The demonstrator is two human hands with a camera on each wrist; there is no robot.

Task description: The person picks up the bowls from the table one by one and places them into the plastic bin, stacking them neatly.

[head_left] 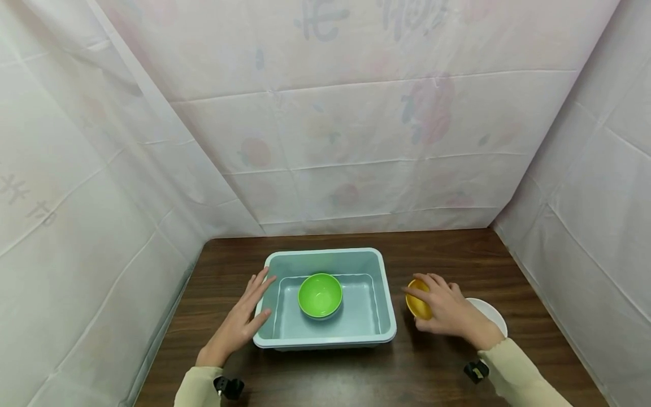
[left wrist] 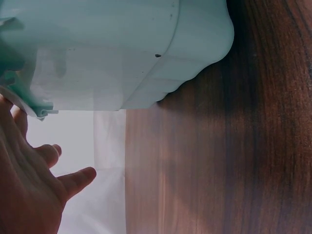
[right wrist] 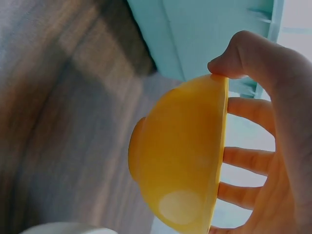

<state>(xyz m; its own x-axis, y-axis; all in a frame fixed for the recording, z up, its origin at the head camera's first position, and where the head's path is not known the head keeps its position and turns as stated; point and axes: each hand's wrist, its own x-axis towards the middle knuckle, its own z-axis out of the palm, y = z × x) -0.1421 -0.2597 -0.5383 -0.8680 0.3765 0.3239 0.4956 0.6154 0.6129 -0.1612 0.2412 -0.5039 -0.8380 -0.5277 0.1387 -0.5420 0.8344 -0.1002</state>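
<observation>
Just beside right hand [head_left: 446,308], holding round yellow bowl [right wrist: 180,151]: round white dish [head_left: 490,314], part-hidden. Left hand [head_left: 240,321] spread at rectangular blue tub [head_left: 362,308].

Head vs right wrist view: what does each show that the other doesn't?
Only head: the left hand at the tub's side, and the green bowl inside the tub.
Only right wrist: the foot of the yellow bowl.
Both: the right hand holding the yellow bowl, part of the tub, the brown table.
</observation>
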